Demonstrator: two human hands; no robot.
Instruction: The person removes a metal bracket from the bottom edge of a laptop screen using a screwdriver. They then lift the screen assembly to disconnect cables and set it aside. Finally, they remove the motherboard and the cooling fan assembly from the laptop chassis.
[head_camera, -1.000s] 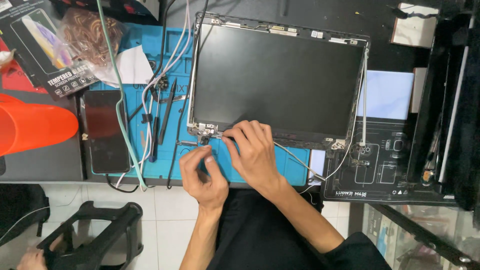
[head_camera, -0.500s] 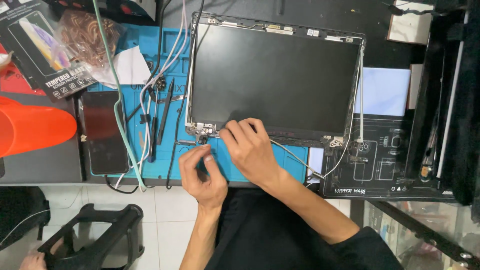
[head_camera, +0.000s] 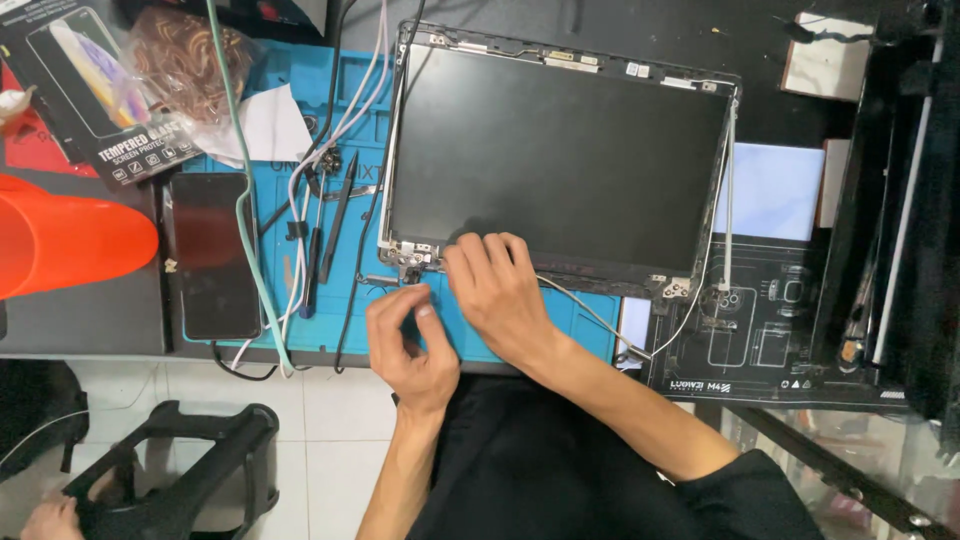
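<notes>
The left hand (head_camera: 412, 345) is hovering over the blue mat (head_camera: 500, 330) just below the lower left corner of the laptop screen panel (head_camera: 555, 165), its thumb and forefinger pinching together; whether they are gripping anything small, I cannot tell. The right hand (head_camera: 503, 295) is lying just beside it, fingers spread and pressing flat on the panel's bottom edge, next to the metal hinge (head_camera: 412, 255) at that corner. The panel is lying flat on the surface, stretching up and away from both hands. A thin grey cable (head_camera: 600, 320) is trailing out from under the right hand toward the black mat (head_camera: 760, 340) farther right. Left of the left hand, tweezers and probes (head_camera: 325, 235) are resting on the blue mat, beside a dark phone (head_camera: 212, 255).
</notes>
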